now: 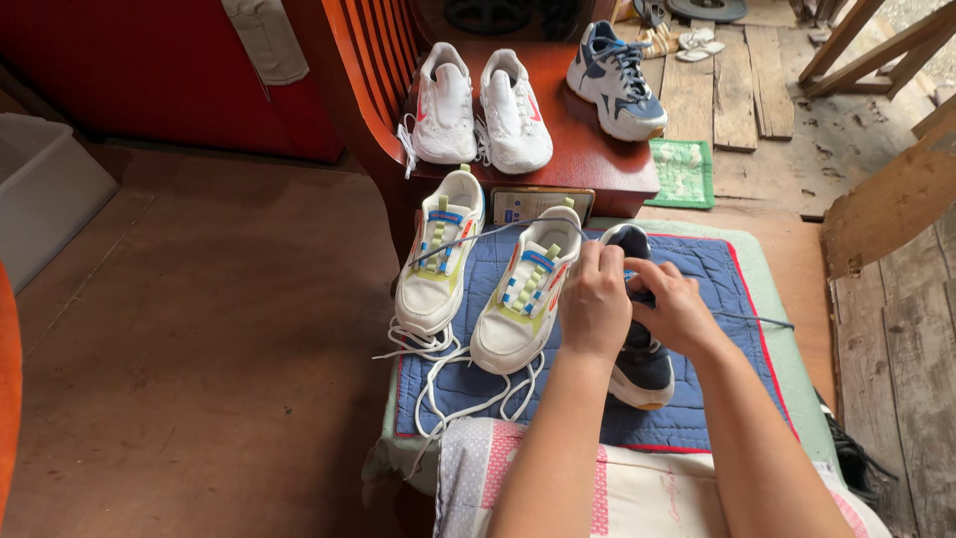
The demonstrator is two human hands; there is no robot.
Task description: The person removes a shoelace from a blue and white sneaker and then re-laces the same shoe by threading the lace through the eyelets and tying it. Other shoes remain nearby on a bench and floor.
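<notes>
Left hand (595, 304): I saw it pinched on the blue lace (518, 227) over the navy shoe (640, 344).
Right hand (677, 309): fingers closed on that shoe's laces (grip partly hidden).
Navy shoe: on the blue quilted mat (717, 279), just beside the white-and-green pair (483, 274).
Behind: white pair (483, 108) on the red chair (583, 149).

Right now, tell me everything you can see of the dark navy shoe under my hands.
The dark navy shoe is a sneaker with a white sole, lying on the blue quilted mat, toe pointing toward the person. Both hands cover its middle: the left hand and right hand grip its blue lace, which trails left over the white-and-green sneakers. Its white-lined collar shows behind the fingers.
</notes>
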